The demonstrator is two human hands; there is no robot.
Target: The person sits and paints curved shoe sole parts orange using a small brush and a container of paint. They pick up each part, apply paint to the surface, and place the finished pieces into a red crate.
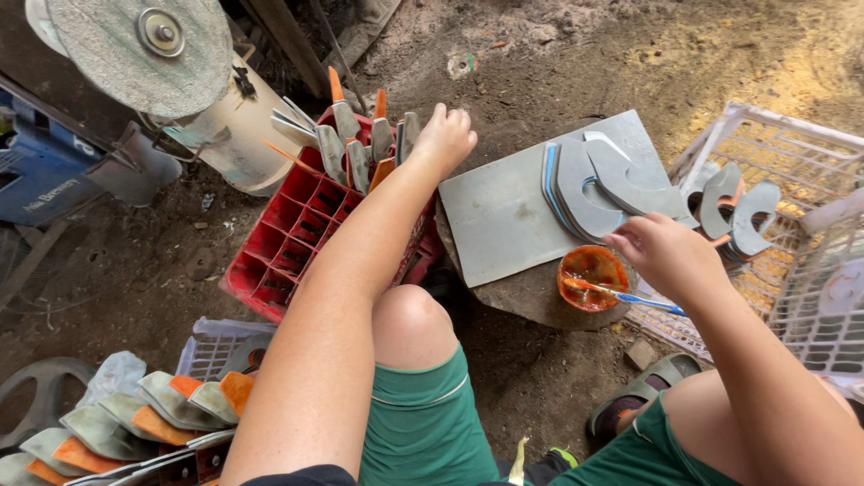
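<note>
Head view looks down on a person sitting over a dirt floor, knees in green shorts, both arms out. Left hand (443,137) reaches forward to the red crate (286,247), fingers curled over the top of a grey metal blade (408,135) that stands upright in a compartment among other grey blades with orange-painted edges (346,144); whether that grip is clenched on the blade or only resting on it cannot be told. Right hand (661,254) is closed around a blue-handled brush (630,295), bristle end dipped into a small round cup of orange paint (589,277). The cup sits on a round dark slab beside a grey metal sheet (504,216), and on that sheet lies a fanned stack of curved grey blades (594,184). More curved blades (733,211) rest in the white plastic basket (783,144) at right. Lower left, another white basket (211,342) holds a row of blades with orange edges (135,418). A grinding wheel (139,49) sits upper left.
</note>
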